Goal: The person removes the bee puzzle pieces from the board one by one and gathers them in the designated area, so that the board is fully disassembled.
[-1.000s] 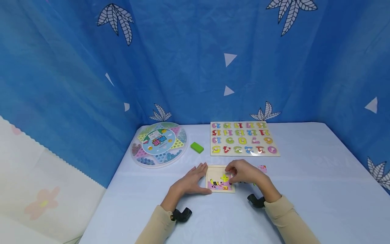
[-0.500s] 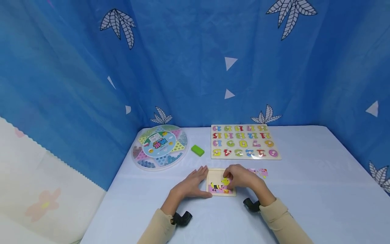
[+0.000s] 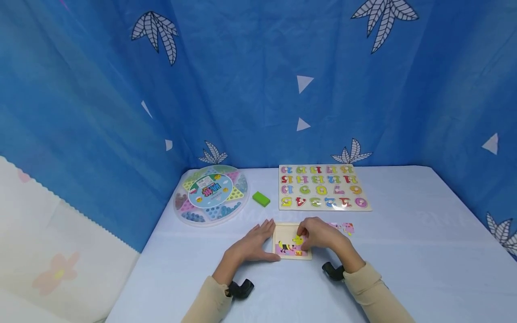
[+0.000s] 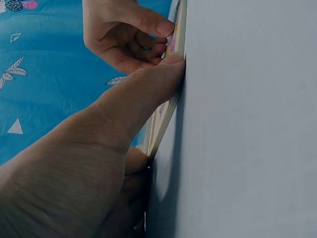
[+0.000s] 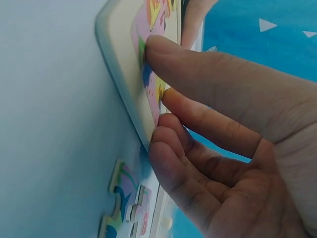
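Observation:
A small square wooden jigsaw tray [image 3: 286,231] lies on the table, with pink and yellow picture pieces along its near and right parts. My left hand [image 3: 252,244] braces its left side, fingers fairly straight and spread; in the left wrist view the thumb [image 4: 166,74] touches the near edge. Over the tray's right side, my right hand [image 3: 319,234] has curled fingers. In the right wrist view its thumb and index finger pinch a puzzle piece [image 5: 147,74] with pink, green and blue on it, lying within the tray; fingers partly hide it.
Loose puzzle pieces [image 3: 348,228] lie right of the tray, partly behind my right hand. Farther back are a number board [image 3: 321,186], a green block [image 3: 261,198] and a round Chinese checkers set [image 3: 212,194]. A blue curtain [image 3: 262,89] hangs behind the table.
My right hand has moved slightly left and nearer over the tray's right side, uncovering more loose pieces. The left hand stays at the tray. Over the last half second little differs.

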Available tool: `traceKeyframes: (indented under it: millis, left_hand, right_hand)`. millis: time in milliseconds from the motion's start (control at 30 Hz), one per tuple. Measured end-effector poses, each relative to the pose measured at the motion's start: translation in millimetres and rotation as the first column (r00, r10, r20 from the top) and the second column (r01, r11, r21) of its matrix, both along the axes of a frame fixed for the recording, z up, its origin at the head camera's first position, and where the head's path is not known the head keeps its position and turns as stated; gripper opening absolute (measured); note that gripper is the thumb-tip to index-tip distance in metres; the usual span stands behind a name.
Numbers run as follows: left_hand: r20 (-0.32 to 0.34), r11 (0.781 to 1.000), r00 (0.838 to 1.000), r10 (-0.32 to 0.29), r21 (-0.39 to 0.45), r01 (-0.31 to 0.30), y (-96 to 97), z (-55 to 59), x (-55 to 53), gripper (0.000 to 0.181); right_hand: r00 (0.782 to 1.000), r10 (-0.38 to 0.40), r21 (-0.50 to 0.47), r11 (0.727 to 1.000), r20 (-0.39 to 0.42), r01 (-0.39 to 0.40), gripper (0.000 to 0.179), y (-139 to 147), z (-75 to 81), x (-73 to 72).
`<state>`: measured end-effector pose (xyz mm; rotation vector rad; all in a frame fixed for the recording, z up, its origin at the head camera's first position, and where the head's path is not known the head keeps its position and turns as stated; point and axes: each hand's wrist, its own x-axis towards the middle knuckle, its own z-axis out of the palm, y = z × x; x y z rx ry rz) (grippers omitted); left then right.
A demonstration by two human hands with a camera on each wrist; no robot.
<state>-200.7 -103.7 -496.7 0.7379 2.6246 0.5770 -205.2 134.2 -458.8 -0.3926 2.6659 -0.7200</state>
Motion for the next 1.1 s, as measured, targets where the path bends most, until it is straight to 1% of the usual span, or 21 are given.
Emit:
traceKeyframes:
  millis: [233, 433, 733, 933, 1100]
  left_hand:
    - [-0.015, 1.0, 1.0, -0.001, -0.008, 0.001, -0.3, 7.3, -5.9, 0.103]
    - [0.001, 1.0, 1.0, -0.001, -0.006, 0.001, 0.4, 10.6, -7.6, 0.104]
    - [0.019, 1.0, 1.0, -0.005, 0.0, 0.005, 0.7, 8.4, -4.6, 0.104]
    - [0.016, 1.0, 1.0, -0.015, -0.005, 0.015, 0.7, 5.5, -2.6, 0.104]
    - [0.012, 1.0, 1.0, -0.02, -0.011, 0.02, 0.8, 5.6, -3.6, 0.104]
  right_hand:
    - [1.0, 0.009, 0.004, 1.0, -0.013, -0.009, 0.029, -1, 6.3, -6.8]
    - [1.0, 0.021, 0.005, 1.0, -0.015, -0.021, 0.028, 0, 6.5, -9.7]
    - [1.0, 0.02, -0.006, 1.0, -0.009, -0.02, 0.022, 1, 5.3, -6.2]
    - [1.0, 0.017, -0.004, 1.0, 0.008, -0.017, 0.022, 1, 4.7, -3.9]
    - [1.0, 0.018, 0.001, 1.0, 0.004, -0.018, 0.02, 1, 5.7, -4.3]
